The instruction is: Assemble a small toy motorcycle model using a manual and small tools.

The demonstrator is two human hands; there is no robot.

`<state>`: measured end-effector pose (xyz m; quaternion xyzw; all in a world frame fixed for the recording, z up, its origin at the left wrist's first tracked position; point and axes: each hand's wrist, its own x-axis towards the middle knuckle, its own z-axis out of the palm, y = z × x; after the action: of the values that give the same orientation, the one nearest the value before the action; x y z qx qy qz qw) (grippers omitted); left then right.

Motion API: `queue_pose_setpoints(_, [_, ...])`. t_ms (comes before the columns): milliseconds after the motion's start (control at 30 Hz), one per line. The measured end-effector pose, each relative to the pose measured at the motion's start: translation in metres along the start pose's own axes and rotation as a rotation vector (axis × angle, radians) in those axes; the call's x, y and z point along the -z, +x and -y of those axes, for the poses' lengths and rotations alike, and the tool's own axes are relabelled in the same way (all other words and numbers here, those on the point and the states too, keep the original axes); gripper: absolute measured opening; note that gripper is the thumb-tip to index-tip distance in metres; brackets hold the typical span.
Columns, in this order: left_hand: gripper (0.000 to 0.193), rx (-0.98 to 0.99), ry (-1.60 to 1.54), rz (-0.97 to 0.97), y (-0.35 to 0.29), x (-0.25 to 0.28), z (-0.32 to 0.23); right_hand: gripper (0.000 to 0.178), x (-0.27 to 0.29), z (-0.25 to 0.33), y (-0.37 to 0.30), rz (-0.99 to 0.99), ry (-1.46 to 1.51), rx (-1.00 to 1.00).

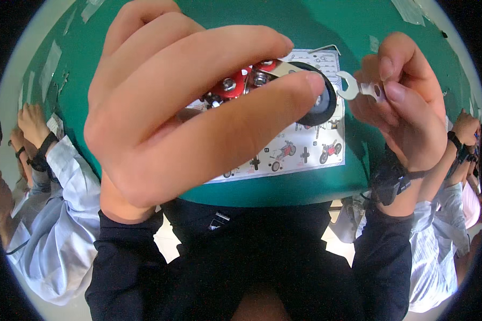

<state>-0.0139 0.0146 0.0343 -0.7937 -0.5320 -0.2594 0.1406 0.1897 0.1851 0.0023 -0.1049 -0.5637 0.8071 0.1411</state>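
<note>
My left hand [182,101] is closed around a model motorcycle [228,84] with red plates, silver screws and a black wheel [322,109]. Its thumb and index finger pinch the part near the wheel, and the fingers hide much of the model. To the right, my right hand [404,101] pinches a small silver open-end wrench [353,87] by its shank. The wrench's open jaw points left toward the wheel; whether it touches the wheel I cannot tell. Under the model lies a printed instruction sheet [305,160] with pictures of motorcycles.
A hex key [326,49] rests at the sheet's upper right corner on the green table [326,184]. Strips of clear tape [409,10] stick to its far edge. People in light sleeves sit at the left [69,182] and right [439,241].
</note>
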Motion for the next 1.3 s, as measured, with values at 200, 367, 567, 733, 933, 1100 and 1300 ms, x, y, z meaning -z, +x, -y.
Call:
queue_pose_setpoints(200, [0.033, -0.039, -0.037, -0.025, -0.006, -0.008, 0.005, 0.019, -0.004, 0.000, -0.006, 0.021, -0.031, 0.026])
queue_pose_setpoints(367, [0.041, -0.123, -0.031, -0.068, -0.005, -0.011, 0.008, 0.020, 0.000, 0.002, -0.006, 0.076, -0.025, -0.007])
queue_pose_setpoints(567, [0.041, -0.133, 0.034, -0.026, -0.009, -0.013, 0.014, 0.020, -0.003, -0.006, -0.006, 0.037, 0.032, 0.031])
queue_pose_setpoints(733, [0.041, -0.074, 0.114, 0.034, -0.014, 0.000, 0.014, 0.019, -0.012, -0.002, -0.004, 0.045, -0.056, 0.053])
queue_pose_setpoints(933, [0.043, -0.037, 0.113, 0.059, -0.013, 0.004, 0.008, 0.019, -0.021, -0.006, 0.000, 0.017, 0.075, 0.033])
queue_pose_setpoints(1100, [0.044, -0.038, 0.121, 0.087, -0.013, 0.005, 0.009, 0.019, -0.014, -0.005, -0.003, 0.063, 0.020, 0.047])
queue_pose_setpoints(1300, [0.050, -0.065, 0.151, 0.091, -0.009, 0.001, 0.009, 0.020, -0.009, -0.002, -0.007, 0.019, -0.043, 0.051])
